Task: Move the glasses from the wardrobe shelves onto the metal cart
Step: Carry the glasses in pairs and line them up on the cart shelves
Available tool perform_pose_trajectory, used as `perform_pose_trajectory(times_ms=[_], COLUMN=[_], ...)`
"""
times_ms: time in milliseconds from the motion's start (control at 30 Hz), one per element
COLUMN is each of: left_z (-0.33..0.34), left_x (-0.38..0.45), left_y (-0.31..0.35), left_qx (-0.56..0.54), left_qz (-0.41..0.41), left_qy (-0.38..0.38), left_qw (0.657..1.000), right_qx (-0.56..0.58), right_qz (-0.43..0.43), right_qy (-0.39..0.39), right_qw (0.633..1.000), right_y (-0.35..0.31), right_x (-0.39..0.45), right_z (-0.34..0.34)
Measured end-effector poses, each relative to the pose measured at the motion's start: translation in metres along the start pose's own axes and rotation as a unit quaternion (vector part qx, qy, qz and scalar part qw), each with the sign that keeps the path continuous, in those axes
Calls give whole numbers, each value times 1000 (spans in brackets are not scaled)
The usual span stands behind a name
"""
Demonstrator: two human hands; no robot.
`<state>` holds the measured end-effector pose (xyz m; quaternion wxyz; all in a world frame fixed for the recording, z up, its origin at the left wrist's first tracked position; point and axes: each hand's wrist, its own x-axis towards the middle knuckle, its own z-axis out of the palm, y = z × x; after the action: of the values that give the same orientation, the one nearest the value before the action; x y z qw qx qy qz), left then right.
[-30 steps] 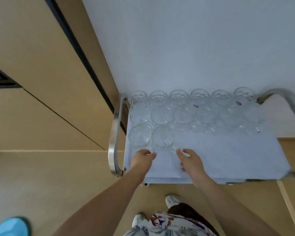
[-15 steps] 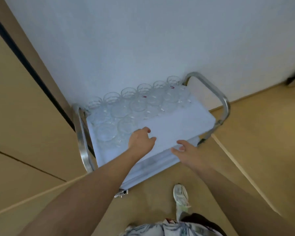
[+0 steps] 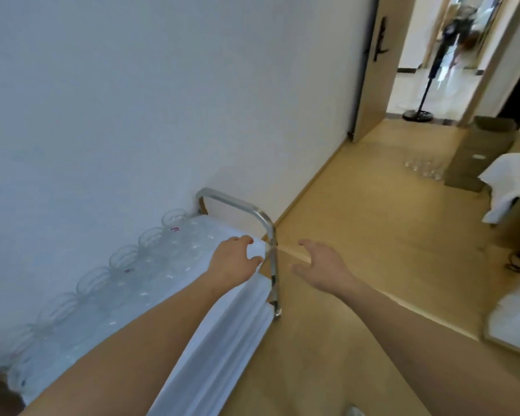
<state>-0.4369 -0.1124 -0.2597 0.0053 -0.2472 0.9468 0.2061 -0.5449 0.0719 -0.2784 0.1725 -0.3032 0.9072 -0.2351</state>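
Clear glasses (image 3: 150, 259) stand in rows on the metal cart (image 3: 254, 216) along the white wall (image 3: 132, 100) — the nearest ones blur together at the lower left, partly hidden under the left forearm. The left hand (image 3: 233, 261) hangs over the cart's white-covered top beside its end rail, fingers loosely curled, holding nothing. Just past the rail, the right hand (image 3: 323, 264) hovers over bare floor (image 3: 373, 235), fingers spread and relaxed. Farther right — more glasses, faint and hard to count, sit on the floor (image 3: 424, 166) beside a cardboard box (image 3: 475, 151), with an open doorway (image 3: 433, 55) beyond
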Motion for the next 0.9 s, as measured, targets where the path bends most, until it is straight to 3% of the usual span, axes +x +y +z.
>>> perform_pose_trajectory(times_ms=[233, 533, 900], left_z=[40, 109, 166], left_x=[91, 182, 287], left_y=[151, 301, 395], left_qx=[46, 119, 148], left_qz=[114, 188, 255], left_qy=[-49, -111, -170], left_qw=[991, 969, 940], right_qx=[-12, -11, -8], right_qz=[64, 146, 229], right_qy=[59, 75, 63], right_qw=[996, 986, 971], right_y=[126, 269, 361], right_x=[35, 67, 118], right_z=[-77, -153, -203])
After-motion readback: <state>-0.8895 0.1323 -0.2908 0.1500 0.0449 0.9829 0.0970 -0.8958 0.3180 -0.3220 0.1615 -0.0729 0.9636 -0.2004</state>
